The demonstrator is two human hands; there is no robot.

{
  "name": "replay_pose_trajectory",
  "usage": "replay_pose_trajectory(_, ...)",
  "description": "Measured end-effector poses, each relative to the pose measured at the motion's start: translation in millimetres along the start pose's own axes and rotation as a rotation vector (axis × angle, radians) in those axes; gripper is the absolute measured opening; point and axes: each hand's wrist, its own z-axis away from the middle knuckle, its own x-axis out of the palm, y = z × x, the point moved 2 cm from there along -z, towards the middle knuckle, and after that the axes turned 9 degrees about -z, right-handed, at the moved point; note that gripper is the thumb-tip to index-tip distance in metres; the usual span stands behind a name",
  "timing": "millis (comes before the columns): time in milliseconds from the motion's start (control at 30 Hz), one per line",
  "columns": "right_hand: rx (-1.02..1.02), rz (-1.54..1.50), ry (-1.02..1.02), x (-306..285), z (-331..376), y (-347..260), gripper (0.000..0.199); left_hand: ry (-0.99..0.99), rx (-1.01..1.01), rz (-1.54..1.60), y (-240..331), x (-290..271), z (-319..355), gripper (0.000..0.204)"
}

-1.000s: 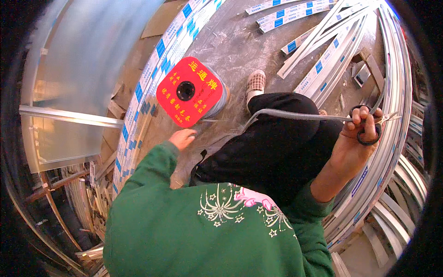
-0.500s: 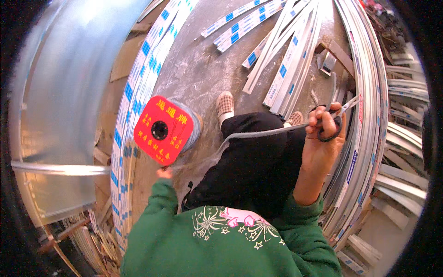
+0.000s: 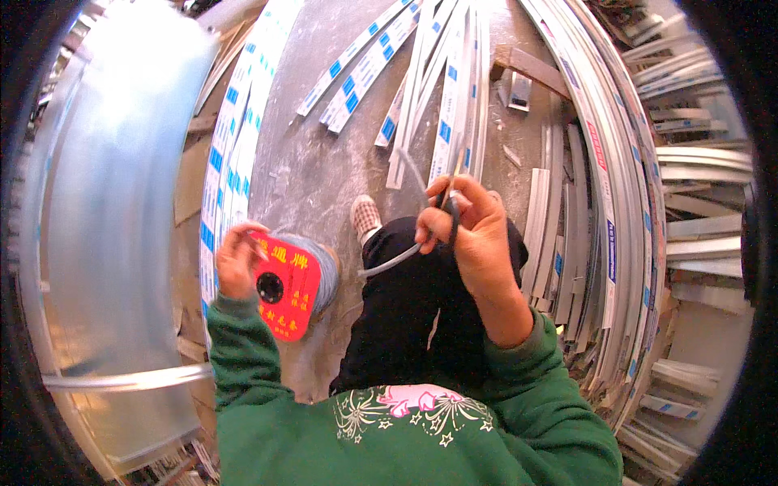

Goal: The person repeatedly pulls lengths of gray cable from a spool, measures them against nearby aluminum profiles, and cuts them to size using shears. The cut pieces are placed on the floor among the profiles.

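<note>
"What did your right hand (image 3: 480, 236) grasp?"

"Scissors (image 3: 455, 219) and a grey strip (image 3: 393, 261). Your left hand (image 3: 237, 263) was at the red reel (image 3: 288, 293), left of your legs (image 3: 405, 324); whether it gripped, I couldn't tell."

White glare on glossy panel (image 3: 121, 227), black fisheye rim

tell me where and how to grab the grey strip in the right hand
Probably pinch the grey strip at its lower end, coming from the left: that end juts leftward out of the right hand, unheld, with the scissors farther right.
</note>
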Motion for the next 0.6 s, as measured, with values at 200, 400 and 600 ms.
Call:
replay_pose_trajectory(200, 0.024, -0.080, -0.022, -4.8, 5.1, -7.8, 0.026, -0.378, -0.252, 0.163, -14.2, 76.6, 90.2, 0.019)
replay_pose_trajectory(400, 0.082, -0.182, -0.096, -6.9, 10.2, -14.5, 0.024, -0.554, -0.420, -0.756, -224.9, 0.1, 283.7, 0.014)
replay_pose_trajectory(600, 0.106, -0.267, -0.187, -6.2, 10.8, -9.9, 0.024, -0.491, -0.720, -0.884, -226.6, -56.4, 363.1, 0.026)
